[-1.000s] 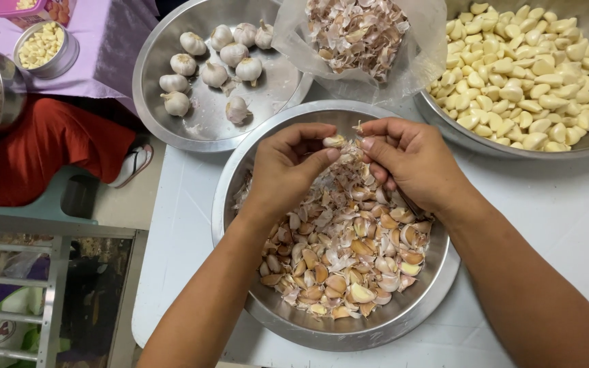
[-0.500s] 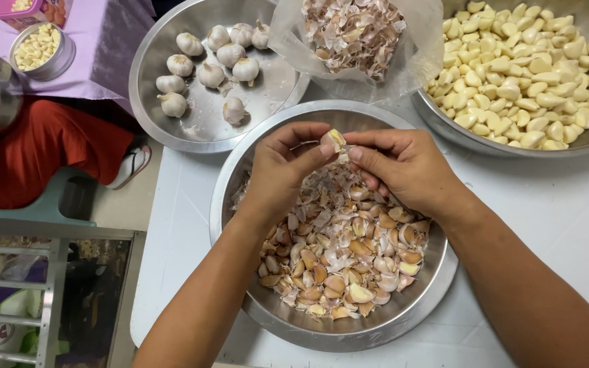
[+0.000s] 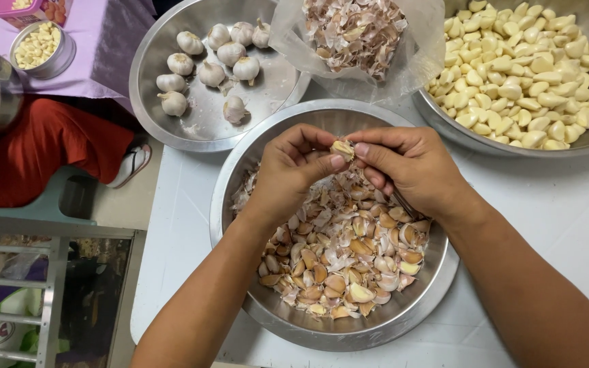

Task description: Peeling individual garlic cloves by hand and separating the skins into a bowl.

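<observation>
Pinching a garlic clove over a steel bowl.
Gripping it from both sides, left hand and right hand fingers closing tight.

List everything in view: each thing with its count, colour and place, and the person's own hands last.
garlic clove: one, pale tan, pinched between both hands above the middle bowl
middle bowl: one, steel, front centre, holding unpeeled cloves and loose skins
whole garlic bulbs: nine, white, in the steel bowl at back left
peeled cloves: many, pale yellow, in the steel bowl at back right
clear plastic bag: one, back centre, filled with papery skins
table: white, under the bowls
small tin: one, steel, holding peeled cloves, on a purple cloth at far left
another person: in red, at left
left hand: fingertips on the clove
right hand: fingertips on the clove
</observation>
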